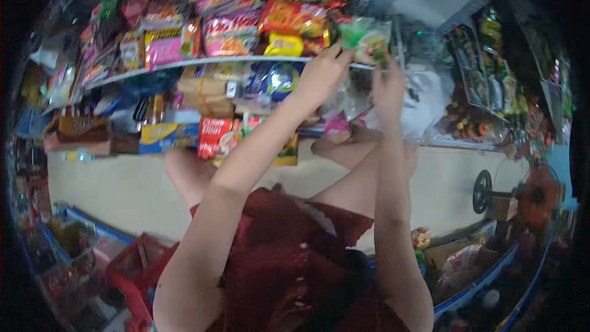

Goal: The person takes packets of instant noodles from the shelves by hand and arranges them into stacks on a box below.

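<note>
A shelf with a pale front edge (246, 58) curves across the upper part of the view, loaded with packets. Toward its left stands a yellow-and-pink packet (165, 47); farther right comes a pile of pink packets (232, 32) (the front one reads "Hao Hao"), and just beside that, red-and-orange packets (297, 19), with a bright yellow patch low at the front. A green packet (370, 35) is at the right end, though whether it rests on the shelf or is held just off it cannot be told.
</note>
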{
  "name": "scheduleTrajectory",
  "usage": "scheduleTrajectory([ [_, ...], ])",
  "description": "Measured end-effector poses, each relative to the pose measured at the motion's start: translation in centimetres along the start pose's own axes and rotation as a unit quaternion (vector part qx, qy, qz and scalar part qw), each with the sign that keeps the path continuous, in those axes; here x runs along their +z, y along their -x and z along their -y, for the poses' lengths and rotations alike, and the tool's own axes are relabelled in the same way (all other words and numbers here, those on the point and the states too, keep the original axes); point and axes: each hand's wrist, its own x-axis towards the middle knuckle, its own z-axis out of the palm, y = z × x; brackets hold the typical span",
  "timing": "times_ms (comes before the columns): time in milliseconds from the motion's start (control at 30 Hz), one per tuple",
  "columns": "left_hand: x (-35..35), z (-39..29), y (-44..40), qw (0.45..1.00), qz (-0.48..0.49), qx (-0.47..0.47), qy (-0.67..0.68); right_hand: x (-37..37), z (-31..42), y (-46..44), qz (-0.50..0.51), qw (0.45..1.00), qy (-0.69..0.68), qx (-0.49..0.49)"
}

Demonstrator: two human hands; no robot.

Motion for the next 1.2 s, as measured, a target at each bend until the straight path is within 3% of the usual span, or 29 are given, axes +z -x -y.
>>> scheduleTrajectory([
  [33, -1.6, -0.1, 1.2, 0.999, -0.019, 0.021, 0.015, -0.5, 0.9, 0.5, -0.01, 0.997, -0.071, 0.022],
  [100, -4.2, 0.4, 4.2, 0.996, -0.053, 0.062, 0.047, -1.3, 3.7, 2.3, -0.079, 0.996, -0.017, -0.022],
  [167, -5.9, 1.6, 8.0, 0.998, -0.049, -0.012, 0.049, -0.2, 3.9, 4.9, -0.026, 0.997, -0.074, 0.015],
  [200, -6.6, 2.5, 10.0, 0.994, -0.014, -0.102, 0.047, 1.0, 4.3, 6.4, -0.015, 0.993, -0.114, 0.023],
  [233, -6.6, 3.7, 11.9, 0.983, -0.015, -0.177, 0.043, 1.7, 5.1, 7.4, 0.028, 0.995, -0.097, 0.01],
  [333, -5.7, 7.5, 17.9, 0.942, -0.013, -0.335, -0.002, 6.3, 6.3, 12.0, 0.17, 0.936, -0.24, 0.194],
  [367, -5.1, 8.9, 20.0, 0.94, -0.038, -0.339, 0.029, 8.3, 5.7, 13.9, 0.219, 0.907, -0.26, 0.25],
  [433, -4.8, 8.8, 22.3, 0.923, -0.018, -0.383, 0.002, 12.0, 3.7, 18.1, 0.272, 0.91, -0.24, 0.203],
  [500, -2.6, 11.2, 25.9, 0.908, 0.012, -0.42, -0.008, 13.0, 4.2, 20.3, 0.339, 0.858, -0.24, 0.304],
  [533, -2.2, 11.0, 26.4, 0.907, 0.01, -0.421, -0.007, 12.3, 4.9, 19.4, 0.45, 0.824, -0.158, 0.307],
  [633, -1.4, 9.8, 27.8, 0.898, 0.041, -0.438, -0.031, 14.0, 4.2, 22.8, 0.399, 0.849, -0.164, 0.304],
  [733, -0.9, 8.8, 28.2, 0.913, -0.046, -0.405, 0.006, 14.6, 2.7, 24.3, 0.412, 0.831, -0.205, 0.313],
  [833, -0.2, 8.8, 28.6, 0.895, 0.016, -0.445, 0.031, 16.7, 0.5, 26.9, 0.378, 0.807, -0.288, 0.349],
  [967, 1.4, 7.7, 29.0, 0.904, 0.024, -0.421, -0.076, 15.9, 0.3, 27.1, 0.373, 0.802, -0.291, 0.365],
  [1033, 2.0, 7.4, 29.4, 0.898, 0.044, -0.416, -0.137, 15.5, 0.3, 26.2, 0.42, 0.791, -0.276, 0.351],
  [1067, 1.8, 7.2, 28.9, 0.899, 0.03, -0.423, -0.108, 17.4, -1.4, 28.3, 0.368, 0.845, -0.247, 0.299],
  [1100, 1.7, 7.0, 28.7, 0.9, 0.016, -0.428, -0.076, 16.1, -0.1, 26.7, 0.402, 0.818, -0.258, 0.321],
  [1133, 1.3, 6.7, 28.3, 0.891, 0.032, -0.449, -0.062, 18.8, -2.6, 29.4, 0.397, 0.832, -0.219, 0.321],
  [1200, 2.3, 8.0, 29.7, 0.885, 0.037, -0.464, -0.002, 18.6, -1.9, 29.1, 0.369, 0.82, -0.266, 0.346],
])
